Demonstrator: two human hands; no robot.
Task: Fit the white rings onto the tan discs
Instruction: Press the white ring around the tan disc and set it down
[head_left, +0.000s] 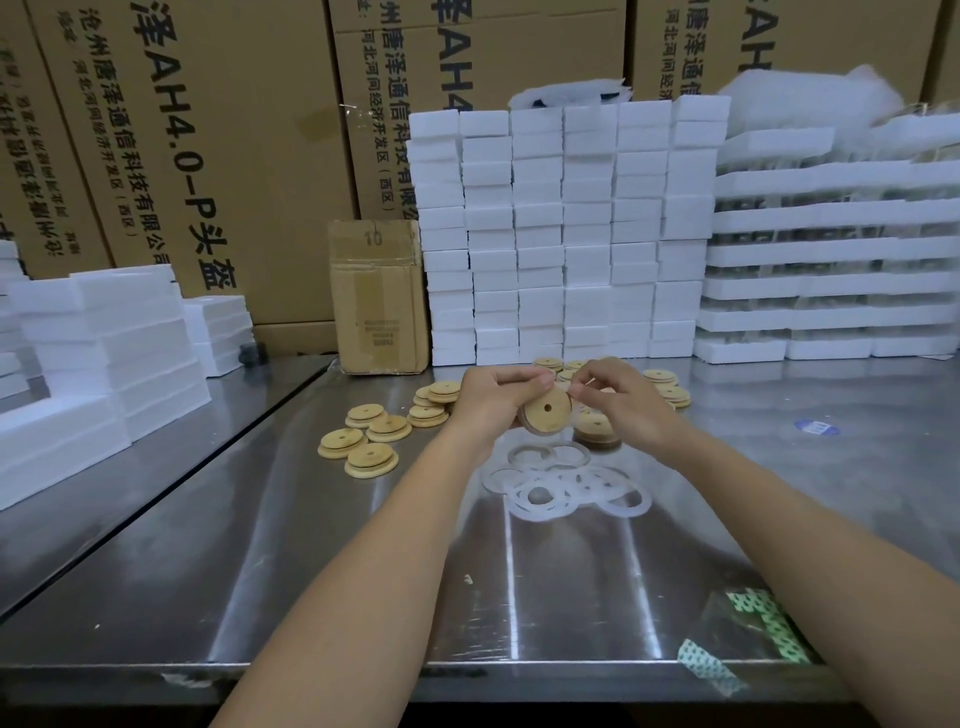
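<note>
My left hand (493, 397) grips a tan disc (545, 413) with a centre hole, tilted up toward me above the steel table. My right hand (618, 397) pinches a white ring at the disc's upper right rim; the ring hugs the disc's edge. Below the hands lies a heap of several translucent white rings (566, 486). Loose tan discs (371, 436) lie in small piles to the left, more discs (667, 387) sit behind and right of the hands, and a short stack of discs (597, 434) stands under my right hand.
White foam blocks (566, 234) are stacked in a wall at the back, with lower stacks (104, 332) at the left. A small cardboard box (379, 296) stands behind the discs. Green-patterned plastic (748, 639) lies near the table's front edge (363, 670). Large cartons fill the background.
</note>
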